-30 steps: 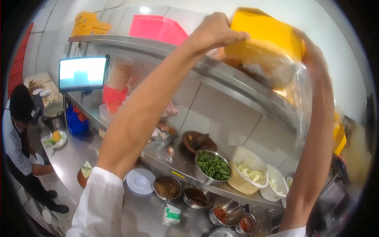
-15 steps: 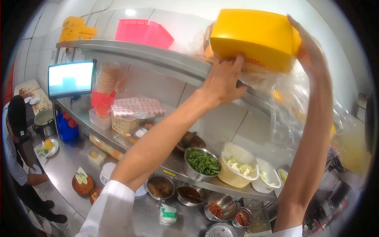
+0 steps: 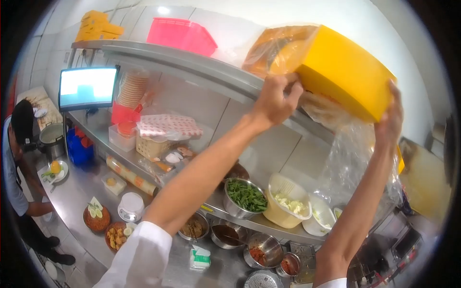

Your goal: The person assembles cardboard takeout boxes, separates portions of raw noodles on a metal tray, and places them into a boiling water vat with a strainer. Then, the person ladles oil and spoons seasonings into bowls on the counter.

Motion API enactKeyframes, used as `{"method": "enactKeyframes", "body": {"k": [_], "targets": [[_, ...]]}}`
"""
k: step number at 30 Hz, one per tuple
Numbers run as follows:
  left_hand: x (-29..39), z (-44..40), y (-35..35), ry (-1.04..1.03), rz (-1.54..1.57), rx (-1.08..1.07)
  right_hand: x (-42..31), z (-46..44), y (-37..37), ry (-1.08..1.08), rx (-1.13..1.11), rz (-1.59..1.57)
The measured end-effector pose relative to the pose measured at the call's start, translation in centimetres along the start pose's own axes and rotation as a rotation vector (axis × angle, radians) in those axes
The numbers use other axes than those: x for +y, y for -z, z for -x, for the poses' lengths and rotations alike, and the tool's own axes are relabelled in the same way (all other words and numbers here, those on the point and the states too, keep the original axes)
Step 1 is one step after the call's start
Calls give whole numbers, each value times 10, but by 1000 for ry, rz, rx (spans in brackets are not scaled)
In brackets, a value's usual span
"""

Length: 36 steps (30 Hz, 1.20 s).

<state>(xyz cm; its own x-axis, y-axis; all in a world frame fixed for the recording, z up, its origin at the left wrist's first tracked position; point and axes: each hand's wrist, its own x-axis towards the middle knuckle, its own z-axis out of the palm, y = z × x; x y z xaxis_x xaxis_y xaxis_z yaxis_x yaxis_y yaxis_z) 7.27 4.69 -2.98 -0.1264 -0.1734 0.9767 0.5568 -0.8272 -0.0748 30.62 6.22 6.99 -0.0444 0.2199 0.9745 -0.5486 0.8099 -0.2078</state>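
A large yellow cardboard box (image 3: 348,72) is tilted above the right end of the top shelf. My right hand (image 3: 390,115) grips its lower right corner. My left hand (image 3: 281,98) is closed at the box's lower left edge, where a clear plastic bag (image 3: 343,149) meets it; whether its fingers pinch the box or the plastic is hidden. More yellow-orange cardboard shows through plastic (image 3: 271,48) just left of the box. The bag hangs down over the shelf front between my arms.
The steel top shelf (image 3: 182,60) bears a pink basket (image 3: 180,36) and small yellow boxes (image 3: 98,28). Below are a bowl of green leaves (image 3: 245,196), a cream tub (image 3: 288,199), a screen (image 3: 89,89) and a scale (image 3: 131,206). A co-worker (image 3: 21,168) stands at far left.
The yellow box has tilted, its right side dropping. My right hand has gone down with it to the lower corner. More plastic-covered cardboard shows at left. My left hand's fingers have curled in.
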Motion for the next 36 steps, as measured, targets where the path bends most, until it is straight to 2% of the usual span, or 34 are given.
{"method": "enactKeyframes", "body": {"k": [3,5,8,13,15,18,20,22,24,27,29,31,34,36], "targets": [[-1,-1,-2,-47,-96,106,21,-8,20,-76,-31,115],[-14,-2,-8,-187,-382,111,36,-10,41,-64,-47,116],[-10,-2,-10,-289,-508,147,44,-4,50,-59,-41,62],[-10,-5,-5,-257,-518,61,65,-5,73,-104,91,15],[-10,-15,-7,-262,-533,15,66,-8,85,-18,54,129],[-8,-34,-12,-300,-563,110,77,-12,109,80,77,150],[0,-42,-11,-168,-447,-100,77,-13,121,117,120,161],[-10,-48,-14,-134,-350,-117,63,-6,110,153,158,162],[-23,-51,-12,-93,-257,-132,20,11,74,57,39,-128],[-28,-47,-13,-75,-348,-182,21,-10,85,-4,68,-167],[-17,-47,-20,72,-504,-204,24,-10,82,-8,139,-90],[-26,-51,-22,10,-432,-174,16,4,60,-50,220,22],[-34,-59,-21,-75,-352,-143,10,15,67,-107,106,146],[-33,-58,-18,-95,-332,-152,3,20,74,-97,153,119]]}}
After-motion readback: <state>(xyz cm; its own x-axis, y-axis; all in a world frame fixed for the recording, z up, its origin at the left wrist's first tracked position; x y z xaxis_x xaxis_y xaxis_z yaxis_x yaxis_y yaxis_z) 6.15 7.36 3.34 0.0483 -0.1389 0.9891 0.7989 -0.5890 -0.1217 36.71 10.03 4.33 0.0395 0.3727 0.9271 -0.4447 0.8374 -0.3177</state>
